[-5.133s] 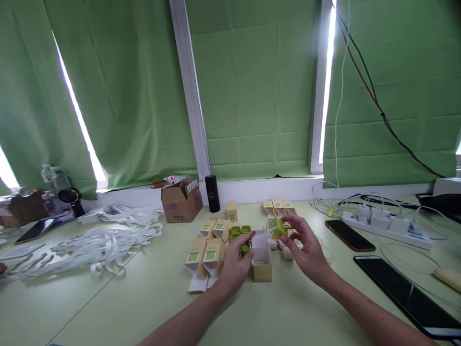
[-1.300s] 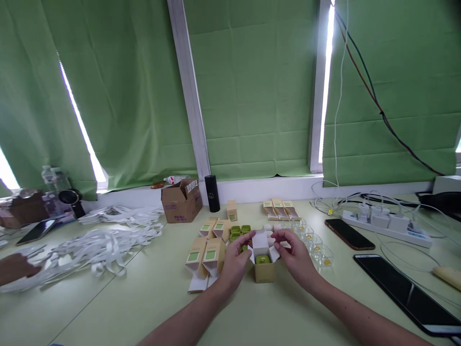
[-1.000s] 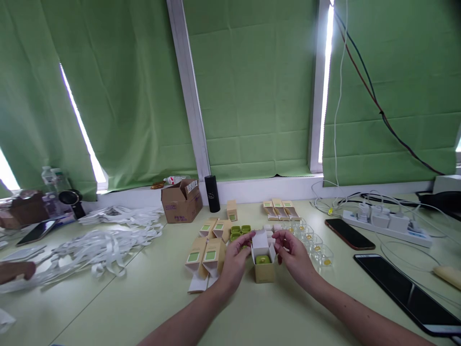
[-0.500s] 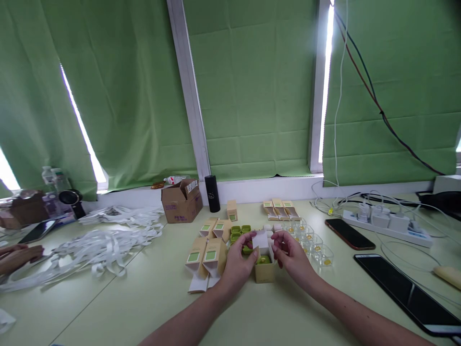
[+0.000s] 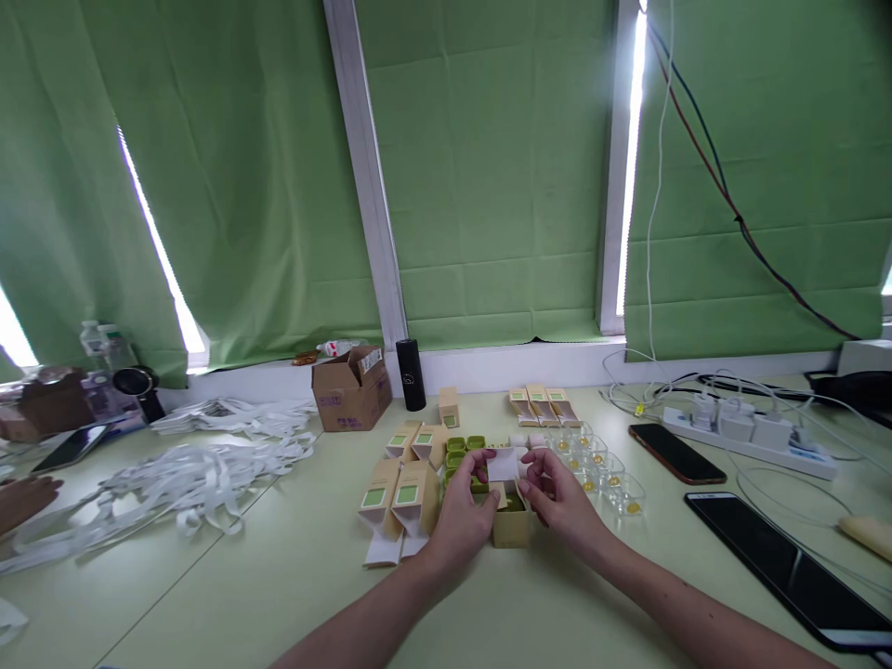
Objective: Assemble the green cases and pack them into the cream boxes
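A small kraft cardboard box point(image 5: 511, 531) stands upright in front of me with its top flaps raised and something green inside. My left hand point(image 5: 470, 502) pinches its left flap, which now leans over the opening. At the box's right edge, my right hand point(image 5: 556, 491) has its fingertips closed on the white-lined right flap. Behind the hands are green square containers point(image 5: 456, 458), partly hidden. Clear plastic cups with yellow bits point(image 5: 613, 478) stand to the right. Several kraft boxes with green labels point(image 5: 408, 495) stand to the left, their flaps hanging loose.
White straps point(image 5: 202, 474) are heaped at left, beside another person's hand point(image 5: 28, 502). A brown carton point(image 5: 352, 390) and black cylinder point(image 5: 411, 374) stand at the back. Two dark phones or tablets point(image 5: 787, 567) and a power strip with cables point(image 5: 753, 437) lie right.
The left flap of the box has been folded inward over the green thing. My right hand has shifted slightly left. The other person's hand has moved left.
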A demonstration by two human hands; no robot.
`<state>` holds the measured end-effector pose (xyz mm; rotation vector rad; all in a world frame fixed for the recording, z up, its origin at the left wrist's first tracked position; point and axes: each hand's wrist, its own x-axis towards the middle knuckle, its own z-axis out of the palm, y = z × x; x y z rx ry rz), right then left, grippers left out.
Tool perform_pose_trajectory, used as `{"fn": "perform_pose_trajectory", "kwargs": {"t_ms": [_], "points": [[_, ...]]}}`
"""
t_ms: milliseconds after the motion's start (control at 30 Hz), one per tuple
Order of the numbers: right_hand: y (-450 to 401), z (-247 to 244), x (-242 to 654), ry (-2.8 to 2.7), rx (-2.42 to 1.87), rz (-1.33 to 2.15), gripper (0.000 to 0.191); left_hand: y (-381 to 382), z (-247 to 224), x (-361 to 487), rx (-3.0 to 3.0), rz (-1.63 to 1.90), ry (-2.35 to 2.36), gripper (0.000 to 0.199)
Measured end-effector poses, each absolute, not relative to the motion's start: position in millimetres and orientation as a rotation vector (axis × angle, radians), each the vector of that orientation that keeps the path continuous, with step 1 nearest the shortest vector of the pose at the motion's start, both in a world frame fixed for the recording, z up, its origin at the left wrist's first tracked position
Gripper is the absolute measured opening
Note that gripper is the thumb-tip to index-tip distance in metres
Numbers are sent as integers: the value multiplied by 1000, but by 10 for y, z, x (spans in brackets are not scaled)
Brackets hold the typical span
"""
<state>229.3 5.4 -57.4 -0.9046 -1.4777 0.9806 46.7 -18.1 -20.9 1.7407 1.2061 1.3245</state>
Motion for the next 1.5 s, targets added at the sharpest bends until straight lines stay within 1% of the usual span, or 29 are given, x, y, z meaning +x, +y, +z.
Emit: {"fn": "perform_pose_trajectory", "kwargs": {"t_ms": [167, 500, 600, 733, 933, 1133, 1233, 1500], "points": [[29, -571, 2268, -1513, -936, 990, 49, -184, -223, 464, 1752, 1330, 1187, 46], [47, -592, 2205, -1505, -974, 1123, 51, -182, -242, 476, 1763, 1318, 1182, 45], [67, -608, 2203, -1491, -963, 1162, 51, -189, -240, 472, 1774, 1326, 1182, 41], [76, -630, 2210, -1485, -931, 1173, 46, -187, -251, 463, 1788, 1370, 1163, 31], [62, -606, 2219, -1515, -943, 1104, 42, -209, -225, 477, 1761, 1429, 1068, 29], [27, -541, 2226, -1575, -936, 946, 26, -271, -143, 484, 1845, 1410, 1086, 21], [-1, -506, 2242, -1591, -922, 891, 20, -270, -138, 472, 1871, 1396, 1114, 22], [-152, -348, 2350, -1666, -842, 682, 17, -232, -157, 460, 1871, 1397, 1111, 22]]}}
